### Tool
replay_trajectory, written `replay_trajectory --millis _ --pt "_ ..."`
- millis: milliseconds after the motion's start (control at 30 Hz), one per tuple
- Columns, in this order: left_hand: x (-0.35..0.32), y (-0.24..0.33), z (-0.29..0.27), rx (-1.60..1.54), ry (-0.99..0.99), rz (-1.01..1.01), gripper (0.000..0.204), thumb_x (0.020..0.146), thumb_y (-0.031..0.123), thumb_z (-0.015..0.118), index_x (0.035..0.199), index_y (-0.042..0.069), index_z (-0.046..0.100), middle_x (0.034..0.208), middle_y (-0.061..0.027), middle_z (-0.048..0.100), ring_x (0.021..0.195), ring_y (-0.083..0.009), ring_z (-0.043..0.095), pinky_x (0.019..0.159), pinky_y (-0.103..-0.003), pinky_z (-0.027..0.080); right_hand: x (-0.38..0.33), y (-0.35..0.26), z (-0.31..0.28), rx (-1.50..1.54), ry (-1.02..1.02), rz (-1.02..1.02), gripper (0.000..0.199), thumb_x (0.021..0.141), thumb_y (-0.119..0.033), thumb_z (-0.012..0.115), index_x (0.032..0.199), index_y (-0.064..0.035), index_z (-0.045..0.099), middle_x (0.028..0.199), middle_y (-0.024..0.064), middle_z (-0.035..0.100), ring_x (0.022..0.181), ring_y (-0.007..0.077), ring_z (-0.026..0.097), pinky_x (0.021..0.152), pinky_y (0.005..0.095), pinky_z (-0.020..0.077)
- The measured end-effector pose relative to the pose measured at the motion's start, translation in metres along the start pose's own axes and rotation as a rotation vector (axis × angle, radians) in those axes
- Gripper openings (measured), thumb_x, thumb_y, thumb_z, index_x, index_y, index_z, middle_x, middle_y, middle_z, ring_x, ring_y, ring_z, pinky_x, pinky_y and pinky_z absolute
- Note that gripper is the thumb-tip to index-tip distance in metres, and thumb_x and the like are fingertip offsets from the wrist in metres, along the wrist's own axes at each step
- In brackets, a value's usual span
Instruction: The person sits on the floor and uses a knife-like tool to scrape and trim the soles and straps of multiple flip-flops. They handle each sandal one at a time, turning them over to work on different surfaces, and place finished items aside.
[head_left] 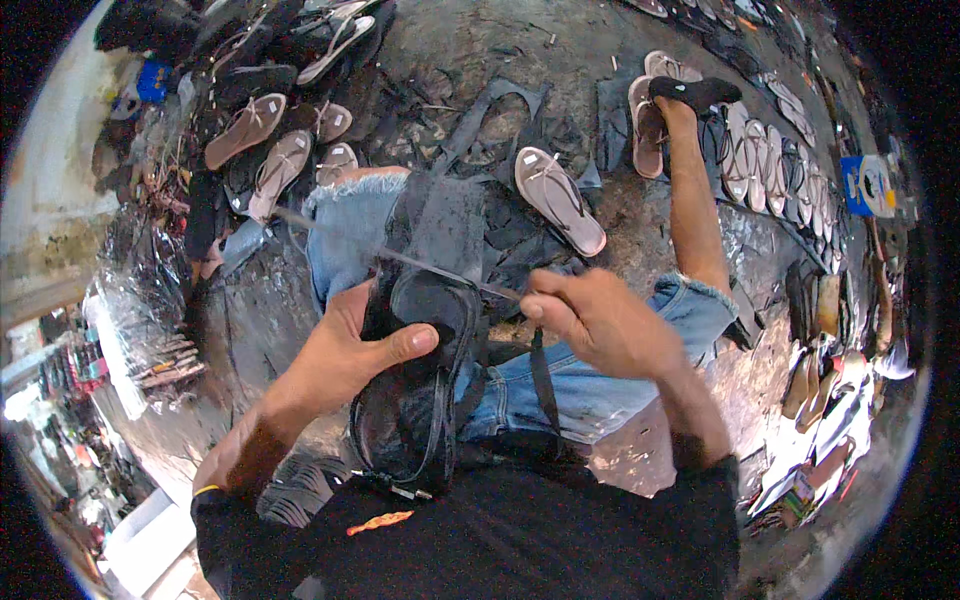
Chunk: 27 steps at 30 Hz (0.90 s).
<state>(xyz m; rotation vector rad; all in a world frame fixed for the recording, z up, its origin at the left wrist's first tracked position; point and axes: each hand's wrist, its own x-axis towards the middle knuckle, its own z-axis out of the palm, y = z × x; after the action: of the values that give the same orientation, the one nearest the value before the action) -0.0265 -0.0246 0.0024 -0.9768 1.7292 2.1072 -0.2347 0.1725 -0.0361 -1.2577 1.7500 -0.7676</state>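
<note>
My left hand point(365, 345) is closed round the side of a black sandal point(400, 425), thumb lying over its upper face. The sandal stands lengthwise over my lap, its straps toward my body. In my right hand point(605, 325) is a long thin knife point(430, 268), its narrow blade reaching left across the sandal's far end. Whether the blade's edge is in the material cannot be made out. A dark strip point(545, 385) hangs below my right fingers; where its upper end is held is hidden. Black sheet material point(440, 225) lies over my leg just beyond the sandal.
A single pinkish flip-flop point(557, 200) lies ahead on the scrap-strewn floor. More flip-flops point(283, 170) are scattered at the left, and a row of them point(755, 165) stands at the right. Plastic-wrapped bundles point(150, 335) sit at the left. Black cut-offs point(490, 115) lie in front.
</note>
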Motion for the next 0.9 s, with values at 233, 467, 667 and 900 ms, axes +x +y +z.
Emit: replay_trajectory --millis 233,467,667,900 --pt "0.008 0.017 -0.007 -0.306 -0.036 0.092 0.048 0.096 0.028 0.069 0.133 0.000 0.057 0.122 -0.0086 0.066 0.109 -0.0175 0.063 0.098 -0.034 0.050 0.031 -0.010 -0.011 -0.103 0.129 -0.217 0.040 0.105 -0.042 0.047 0.103 -0.0052 0.062 0.072 0.0207 0.065 0.070 0.0437 0.066 0.065 0.0529 0.0516" --pt "0.088 0.018 0.059 -0.756 0.316 0.731 0.032 0.097 0.022 0.063 0.126 0.010 0.062 0.117 -0.0096 0.069 0.112 -0.0297 0.065 0.093 -0.041 0.053 0.046 -0.020 0.044 0.446 0.778 0.004 0.027 0.107 -0.029 0.047 0.102 -0.0030 0.054 0.063 0.0201 0.054 0.052 0.0361 0.054 0.051 0.0441 0.0385" --pt "0.112 0.042 0.054 -1.137 0.401 0.492 0.024 0.094 0.022 0.072 0.115 0.011 0.068 0.111 -0.0047 0.072 0.100 -0.0217 0.070 0.086 -0.037 0.058 0.031 0.025 0.100 0.142 0.894 0.057 0.023 0.105 -0.025 0.050 0.107 -0.0025 0.057 0.064 0.0136 0.051 0.052 0.0250 0.051 0.052 0.0387 0.0393" --pt "0.080 -0.015 0.060 -0.981 0.298 0.323 0.025 0.099 0.022 0.065 0.118 0.006 0.067 0.112 -0.0059 0.073 0.101 -0.0222 0.071 0.090 -0.039 0.059 -0.048 0.026 0.090 0.014 0.693 0.210 0.025 0.096 -0.031 0.063 0.103 -0.0074 0.061 0.074 0.0197 0.066 0.072 0.0440 0.065 0.060 0.0492 0.0495"
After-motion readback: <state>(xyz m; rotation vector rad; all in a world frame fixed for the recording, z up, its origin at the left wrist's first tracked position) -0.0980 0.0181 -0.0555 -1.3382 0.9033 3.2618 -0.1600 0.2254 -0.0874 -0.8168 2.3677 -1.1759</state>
